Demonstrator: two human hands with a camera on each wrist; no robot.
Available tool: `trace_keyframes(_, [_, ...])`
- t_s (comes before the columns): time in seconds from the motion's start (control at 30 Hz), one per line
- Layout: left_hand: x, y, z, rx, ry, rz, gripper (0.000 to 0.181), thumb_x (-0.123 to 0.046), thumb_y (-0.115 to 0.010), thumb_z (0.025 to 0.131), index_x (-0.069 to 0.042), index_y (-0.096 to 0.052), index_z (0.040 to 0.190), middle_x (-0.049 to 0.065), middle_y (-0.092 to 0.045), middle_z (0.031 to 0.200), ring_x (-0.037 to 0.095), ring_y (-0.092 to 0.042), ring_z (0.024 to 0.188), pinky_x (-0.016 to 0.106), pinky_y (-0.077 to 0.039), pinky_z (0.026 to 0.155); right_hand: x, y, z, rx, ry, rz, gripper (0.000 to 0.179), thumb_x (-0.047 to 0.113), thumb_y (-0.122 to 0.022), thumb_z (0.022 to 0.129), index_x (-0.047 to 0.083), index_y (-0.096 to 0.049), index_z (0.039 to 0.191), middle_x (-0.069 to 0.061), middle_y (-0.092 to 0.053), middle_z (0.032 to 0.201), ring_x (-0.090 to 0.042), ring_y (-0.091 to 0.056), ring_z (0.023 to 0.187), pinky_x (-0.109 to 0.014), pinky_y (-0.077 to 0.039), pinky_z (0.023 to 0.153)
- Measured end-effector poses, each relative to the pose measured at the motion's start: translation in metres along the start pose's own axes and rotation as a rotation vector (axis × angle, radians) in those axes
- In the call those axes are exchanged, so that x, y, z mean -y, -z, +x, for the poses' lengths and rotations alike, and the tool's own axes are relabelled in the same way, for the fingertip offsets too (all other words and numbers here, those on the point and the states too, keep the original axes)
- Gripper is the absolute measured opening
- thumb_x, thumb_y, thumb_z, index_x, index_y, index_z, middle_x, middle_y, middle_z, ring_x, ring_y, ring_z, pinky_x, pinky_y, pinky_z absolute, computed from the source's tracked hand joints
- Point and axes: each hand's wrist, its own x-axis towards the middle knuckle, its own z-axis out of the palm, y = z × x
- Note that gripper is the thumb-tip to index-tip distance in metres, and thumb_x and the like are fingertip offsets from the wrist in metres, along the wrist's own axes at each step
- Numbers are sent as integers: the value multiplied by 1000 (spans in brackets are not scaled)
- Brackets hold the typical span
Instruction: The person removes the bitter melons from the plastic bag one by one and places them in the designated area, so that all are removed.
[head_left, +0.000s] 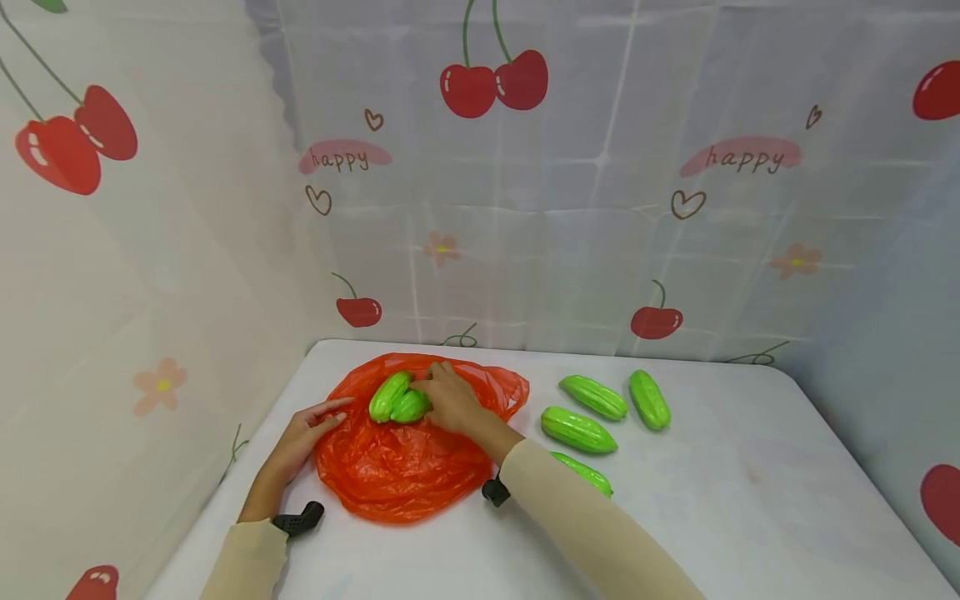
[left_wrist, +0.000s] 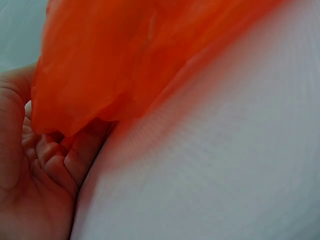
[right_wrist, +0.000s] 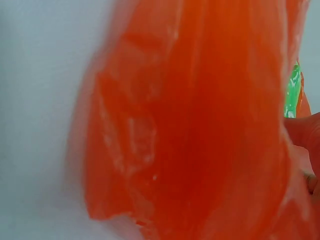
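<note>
A red plastic bag [head_left: 405, 479] lies spread out on the white table. Two green cucumbers, one on the left [head_left: 389, 396] and one beside it [head_left: 410, 407], rest on its middle. My right hand [head_left: 452, 400] reaches over the bag, its fingers bent down onto the right end of the second cucumber. In the right wrist view, a cucumber [right_wrist: 292, 92] shows just past the thumb, and the bag hides most of the rest. At the bag's left edge my left hand [head_left: 303, 437] has the plastic between thumb and fingers; the left wrist view shows the edge draping into its palm.
To the right of the bag lie several more cucumbers: an upper one [head_left: 592, 397], a far right one [head_left: 649, 400], a middle one [head_left: 578, 430], and one [head_left: 585, 473] partly behind the right sleeve [head_left: 585, 525]. A cherry-printed curtain [head_left: 540, 250] encloses the table [head_left: 750, 500].
</note>
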Motion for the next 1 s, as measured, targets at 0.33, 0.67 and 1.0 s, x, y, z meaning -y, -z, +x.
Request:
trace_keyframes(0.33, [1,0,1,5,-8,-15,45,-27,-61,103,-7,-58,143,17,-43,155,14,-44,132,19,-52,92,-1,-3,1,-31,-9,0,46,20,-85,83,24,-71,127,-3,-59,134,-21,-46,118,-33,-48,94])
trace_keyframes(0.67, [-3,-2,-2,-4,24,-8,47,-30,-61,103,-9,-57,144,17,-44,154,3,-52,120,21,-53,91,-5,-4,1,6,6,51,48,25,-88,81,21,-70,125,5,-67,128,-21,-52,122,-41,-41,106])
trace_keyframes(1.0, [-3,-2,-2,-3,22,-7,46,-29,-61,103,-9,-57,144,18,-44,154,3,-52,121,21,-53,91,-9,1,-3,59,24,181,49,29,-85,83,18,-69,128,3,-64,132,-19,-53,128,-42,-41,111])
